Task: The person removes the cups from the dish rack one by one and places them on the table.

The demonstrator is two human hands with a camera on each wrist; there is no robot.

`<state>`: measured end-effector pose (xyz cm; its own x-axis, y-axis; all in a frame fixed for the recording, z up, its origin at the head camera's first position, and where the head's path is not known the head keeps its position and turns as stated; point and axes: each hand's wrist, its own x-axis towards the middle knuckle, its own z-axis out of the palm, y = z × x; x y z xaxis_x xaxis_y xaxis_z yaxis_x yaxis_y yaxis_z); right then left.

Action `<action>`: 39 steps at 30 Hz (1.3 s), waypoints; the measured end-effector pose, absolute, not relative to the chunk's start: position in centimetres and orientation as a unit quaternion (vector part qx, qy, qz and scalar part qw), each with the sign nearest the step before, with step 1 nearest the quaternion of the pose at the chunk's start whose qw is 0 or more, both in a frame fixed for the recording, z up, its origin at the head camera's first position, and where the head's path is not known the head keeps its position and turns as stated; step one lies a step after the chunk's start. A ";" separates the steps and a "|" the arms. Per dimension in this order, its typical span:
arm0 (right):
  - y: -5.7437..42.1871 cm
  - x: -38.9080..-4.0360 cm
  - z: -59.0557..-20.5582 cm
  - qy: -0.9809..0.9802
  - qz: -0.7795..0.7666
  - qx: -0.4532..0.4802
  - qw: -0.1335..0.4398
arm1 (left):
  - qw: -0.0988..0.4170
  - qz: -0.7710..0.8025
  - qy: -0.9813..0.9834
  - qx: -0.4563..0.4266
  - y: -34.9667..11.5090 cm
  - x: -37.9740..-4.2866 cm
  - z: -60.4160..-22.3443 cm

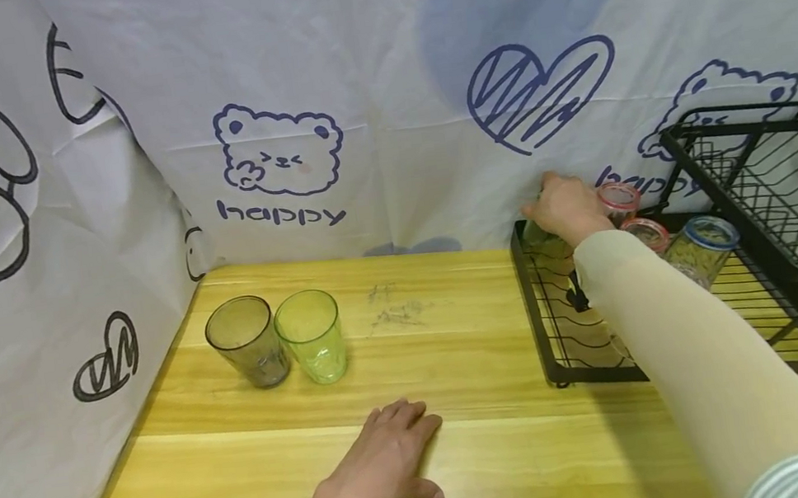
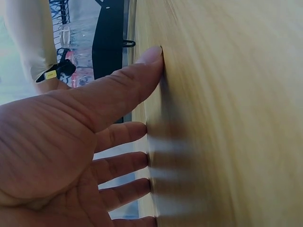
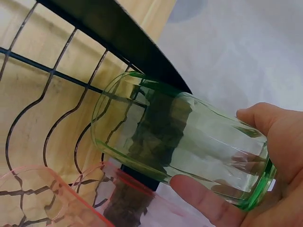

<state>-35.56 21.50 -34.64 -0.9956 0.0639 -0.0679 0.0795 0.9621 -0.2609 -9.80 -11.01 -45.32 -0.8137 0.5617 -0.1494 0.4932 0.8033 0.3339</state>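
Observation:
In the far left corner of the black dish rack (image 1: pixel 537 323), my right hand (image 1: pixel 568 205) grips a clear green glass (image 3: pixel 208 135). The right wrist view shows thumb and fingers around its base end, while its mouth faces the rack's wires. My left hand (image 1: pixel 387 460) rests on the wooden table, its fingers extended and the thumb apart; the left wrist view shows the fingertips on the wood. Beyond it, a grey-brown glass (image 1: pixel 250 346) and a yellow-green glass (image 1: pixel 314 338) stand upright side by side.
Two pink-red glasses (image 1: pixel 619 199) and a blue-edged glass (image 1: pixel 705 245) are in the rack, right of my right hand. An upper wire shelf (image 1: pixel 772 178) rises at the rack's right. A white printed sheet (image 1: pixel 381 102) hangs behind the table and along its left side.

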 end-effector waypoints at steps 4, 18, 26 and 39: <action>22.0 -35.0 -34.4 0.992 -0.125 0.017 0.020 | 0.121 0.140 0.941 0.282 -10.9 -9.8 -45.4; 22.7 -31.0 -30.6 0.990 -0.134 -0.015 -0.029 | 0.123 0.152 0.941 0.276 -10.9 -9.7 -45.3; 21.6 -27.0 -30.2 0.977 -0.190 -0.031 -0.087 | 0.123 0.168 0.940 0.271 -10.7 -10.0 -44.9; 18.5 -21.1 -34.5 0.925 -0.346 -0.048 -0.152 | 0.127 0.280 0.923 0.232 -11.4 -10.6 -45.0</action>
<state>-21.14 18.46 -34.51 -0.9493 0.0164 0.3140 -0.1937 0.7563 -0.6249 -10.60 -11.38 -45.04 -0.8604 0.4989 -0.1037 0.3570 0.7354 0.5760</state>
